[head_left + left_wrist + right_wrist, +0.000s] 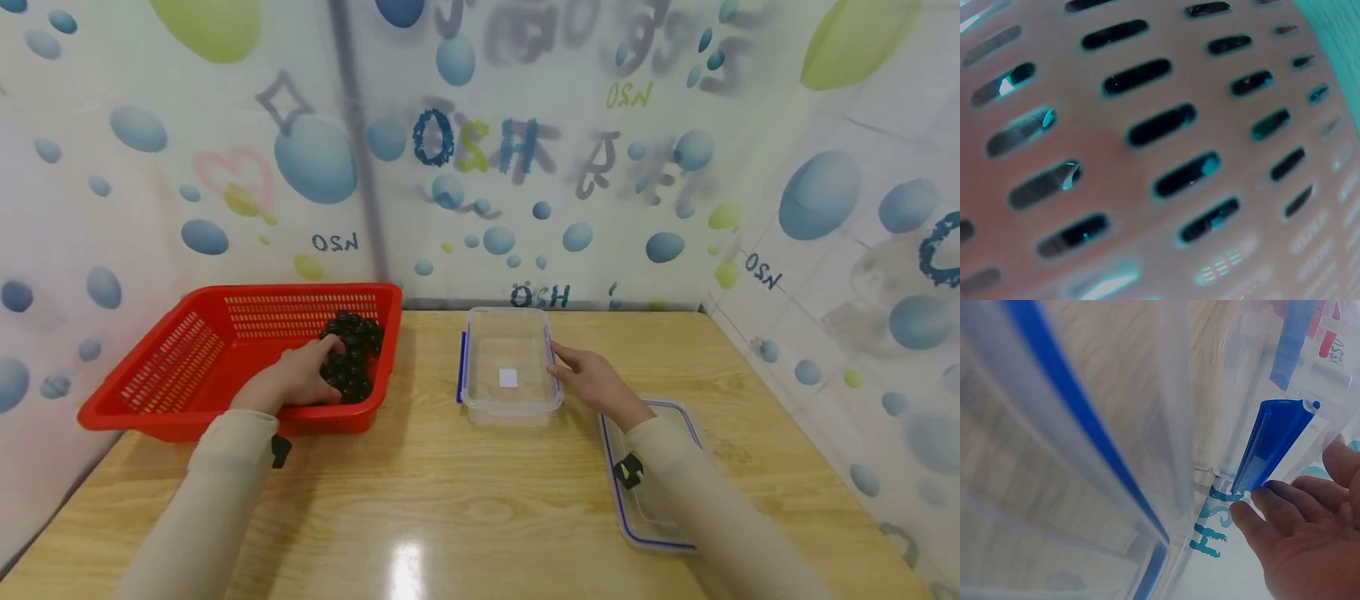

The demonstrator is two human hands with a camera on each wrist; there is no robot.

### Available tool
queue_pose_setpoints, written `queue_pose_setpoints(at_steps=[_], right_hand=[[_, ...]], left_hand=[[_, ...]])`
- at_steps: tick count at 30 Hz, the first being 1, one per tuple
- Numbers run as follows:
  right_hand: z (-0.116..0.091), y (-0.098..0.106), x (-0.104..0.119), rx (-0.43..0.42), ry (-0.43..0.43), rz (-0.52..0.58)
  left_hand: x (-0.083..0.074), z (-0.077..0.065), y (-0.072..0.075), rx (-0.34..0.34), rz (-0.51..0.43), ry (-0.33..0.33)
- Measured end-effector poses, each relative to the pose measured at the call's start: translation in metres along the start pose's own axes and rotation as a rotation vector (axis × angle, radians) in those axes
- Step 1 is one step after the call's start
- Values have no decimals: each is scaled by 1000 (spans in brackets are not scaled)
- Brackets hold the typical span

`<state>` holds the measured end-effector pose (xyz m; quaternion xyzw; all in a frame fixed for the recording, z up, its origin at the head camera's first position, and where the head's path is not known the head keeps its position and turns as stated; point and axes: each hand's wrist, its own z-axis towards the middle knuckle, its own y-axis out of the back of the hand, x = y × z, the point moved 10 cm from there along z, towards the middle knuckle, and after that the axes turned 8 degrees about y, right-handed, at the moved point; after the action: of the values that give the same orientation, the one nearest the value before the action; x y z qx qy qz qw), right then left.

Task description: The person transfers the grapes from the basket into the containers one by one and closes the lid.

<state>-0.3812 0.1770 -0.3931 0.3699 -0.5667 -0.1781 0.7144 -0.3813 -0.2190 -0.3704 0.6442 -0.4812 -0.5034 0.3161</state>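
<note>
In the head view my left hand (296,379) reaches over the near rim of a red plastic basket (262,337). Its thumb and fingers curl round a bunch of dark, glossy grapes (350,354) at the basket's right end; some fingertips are hidden among the fruit. A clear rectangular food container (487,354) without a lid stands at the middle back of the table. My right hand (596,383) is at its right side, thumb and fingers at the rim. In the right wrist view, nearly straight fingers are right at a blue latch (1275,447) on the container.
A clear lid (645,500) with a blue seal lies on the wooden table (450,508), partly beneath my right forearm. A patterned wall (480,208) rises behind the table, and another stands at the right. Slots in the basket wall (1116,150) fill the left wrist view.
</note>
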Motion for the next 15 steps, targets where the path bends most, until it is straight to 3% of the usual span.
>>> queue_pose_setpoints(at_steps=[7,15], right_hand=[[1,1,0,8,-5,-32],[2,1,2,17,1,-37]], left_hand=[[0,-9,15,-84,-44,-57],[-13,-25,50,-174,-108,-146]])
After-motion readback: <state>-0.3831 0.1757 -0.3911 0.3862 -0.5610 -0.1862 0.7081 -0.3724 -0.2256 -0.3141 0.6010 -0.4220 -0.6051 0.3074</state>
